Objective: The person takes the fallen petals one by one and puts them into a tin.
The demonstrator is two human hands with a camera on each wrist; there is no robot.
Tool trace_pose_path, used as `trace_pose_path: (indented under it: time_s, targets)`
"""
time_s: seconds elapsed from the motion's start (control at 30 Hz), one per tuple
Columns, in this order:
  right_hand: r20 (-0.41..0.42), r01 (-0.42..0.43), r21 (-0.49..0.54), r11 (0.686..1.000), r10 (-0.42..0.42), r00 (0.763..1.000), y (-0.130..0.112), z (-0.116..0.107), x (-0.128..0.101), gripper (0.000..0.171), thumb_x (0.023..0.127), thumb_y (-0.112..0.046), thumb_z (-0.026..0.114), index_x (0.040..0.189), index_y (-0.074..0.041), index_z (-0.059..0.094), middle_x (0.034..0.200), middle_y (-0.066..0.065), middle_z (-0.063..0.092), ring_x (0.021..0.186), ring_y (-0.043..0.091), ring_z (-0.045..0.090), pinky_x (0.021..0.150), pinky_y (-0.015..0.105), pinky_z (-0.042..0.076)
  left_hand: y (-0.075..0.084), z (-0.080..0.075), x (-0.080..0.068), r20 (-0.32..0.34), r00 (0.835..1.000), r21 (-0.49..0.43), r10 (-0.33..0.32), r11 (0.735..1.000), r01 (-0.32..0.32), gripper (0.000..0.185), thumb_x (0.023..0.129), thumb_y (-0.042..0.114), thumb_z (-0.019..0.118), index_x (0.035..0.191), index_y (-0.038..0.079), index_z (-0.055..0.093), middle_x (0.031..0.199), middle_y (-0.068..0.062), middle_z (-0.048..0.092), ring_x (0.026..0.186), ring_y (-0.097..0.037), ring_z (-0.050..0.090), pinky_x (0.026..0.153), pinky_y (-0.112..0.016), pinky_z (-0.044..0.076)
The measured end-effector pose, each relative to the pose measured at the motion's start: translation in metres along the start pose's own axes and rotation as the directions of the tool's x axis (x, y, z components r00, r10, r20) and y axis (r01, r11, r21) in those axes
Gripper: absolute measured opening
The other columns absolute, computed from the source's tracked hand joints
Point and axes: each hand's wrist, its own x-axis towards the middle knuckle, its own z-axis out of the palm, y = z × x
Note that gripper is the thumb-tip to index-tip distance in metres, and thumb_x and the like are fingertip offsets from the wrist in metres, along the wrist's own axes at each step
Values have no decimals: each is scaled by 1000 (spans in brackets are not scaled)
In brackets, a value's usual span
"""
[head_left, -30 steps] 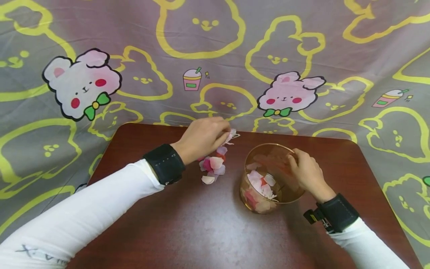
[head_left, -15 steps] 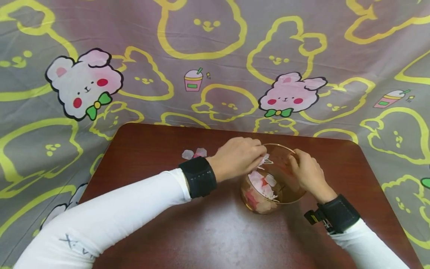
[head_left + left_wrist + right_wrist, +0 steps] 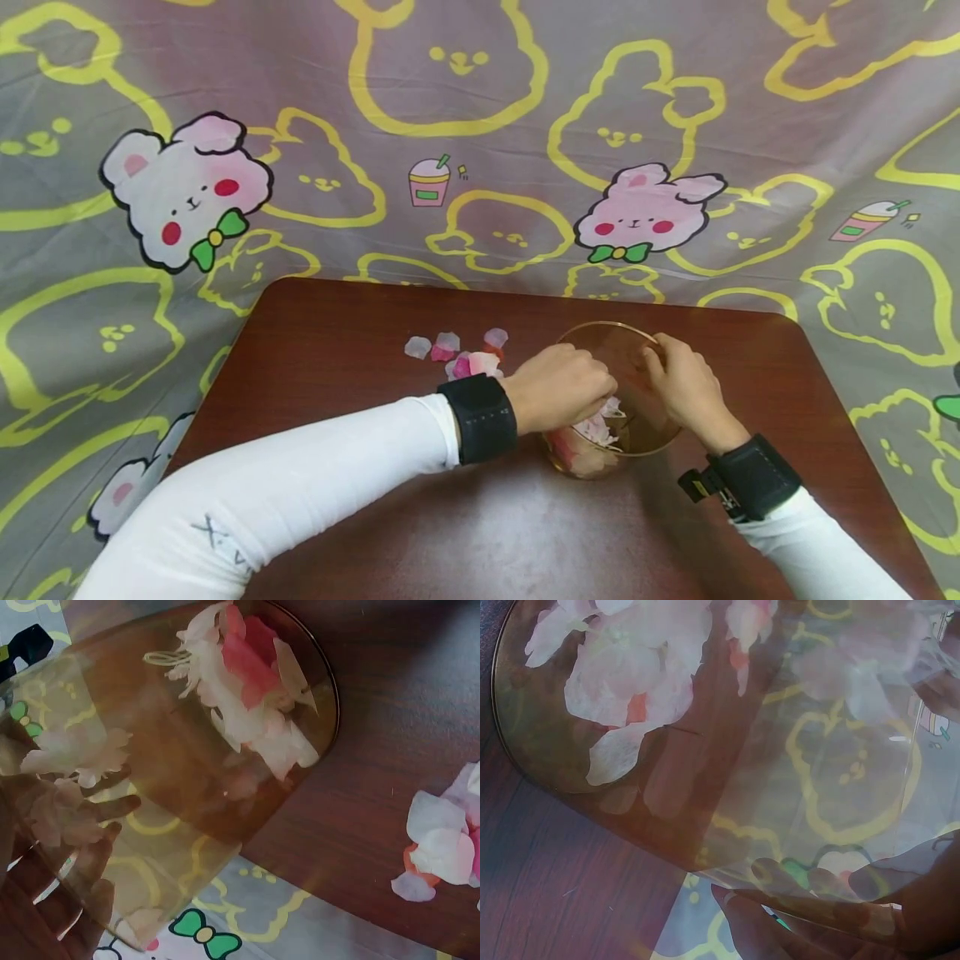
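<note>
An amber glass bowl [image 3: 647,427] stands on the dark wooden table [image 3: 480,517], right of the middle. My right hand [image 3: 654,358] grips its far right rim, with the fingers [image 3: 900,900] curled over the glass. My left hand [image 3: 606,398] reaches down into the bowl and pinches a small bunch of pale petals [image 3: 75,750]. White, pink and red petals [image 3: 251,690] lie on the bowl's bottom [image 3: 622,675]. Several loose petals [image 3: 468,357] lie on the table just left of the bowl [image 3: 442,840], behind my left wrist.
A grey cloth [image 3: 480,125] printed with yellow outlines and pink rabbits hangs behind the table and drapes down both its sides. The table's far edge runs just behind the bowl, and its right edge lies close to my right forearm.
My left hand lifted petals from the pile, carried them right over the rim, and has now sunk into the bowl. The right hand has stayed on the rim.
</note>
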Motion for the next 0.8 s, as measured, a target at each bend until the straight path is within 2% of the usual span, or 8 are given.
trace_pose_path:
  time_s: [0.27, 0.37, 0.47, 0.63, 0.8]
  targets:
    - [7, -7, -8, 1000, 7, 1000, 1, 0, -1, 26, 108, -22, 45, 111, -3, 62, 76, 10, 62, 55, 19, 50, 48, 32, 35, -2, 1, 1, 64, 998, -116, -18, 993, 25, 19, 98, 26, 62, 89, 23, 78, 74, 10, 70, 71, -8, 62, 75, -29, 50]
    - [11, -9, -11, 1000, 9, 1000, 1, 0, -1, 27, 108, -22, 44, 113, -2, 62, 75, 10, 61, 54, 19, 50, 48, 32, 35, -4, -1, 2, 83, 996, -150, -19, 988, 31, 18, 98, 26, 63, 90, 23, 79, 74, 12, 70, 72, -7, 62, 79, -29, 49]
    - [9, -10, -10, 1000, 10, 1000, 1, -1, 0, 27, 107, -22, 44, 114, -2, 62, 75, 9, 60, 55, 19, 50, 49, 32, 35, -6, -4, 1, 82, 996, -157, -22, 987, 35, 16, 98, 27, 63, 93, 23, 78, 79, 11, 72, 78, -7, 64, 88, -31, 49]
    - [3, -16, -11, 1000, 16, 1000, 0, -1, 1, 27, 107, -22, 44, 112, -3, 63, 75, 8, 60, 58, 19, 51, 50, 32, 36, -14, -13, 0, 7, 998, -141, -67, 988, 68, 17, 99, 27, 61, 94, 21, 76, 87, 7, 73, 89, -10, 68, 93, -33, 50]
    - [7, -17, -17, 1000, 17, 1000, -1, -1, 1, 28, 108, -23, 44, 114, -3, 62, 74, 7, 58, 57, 19, 50, 50, 32, 35, -30, -20, -9, -101, 985, -164, -141, 979, 123, 15, 99, 22, 60, 95, 19, 74, 89, 4, 72, 90, -14, 67, 90, -34, 50]
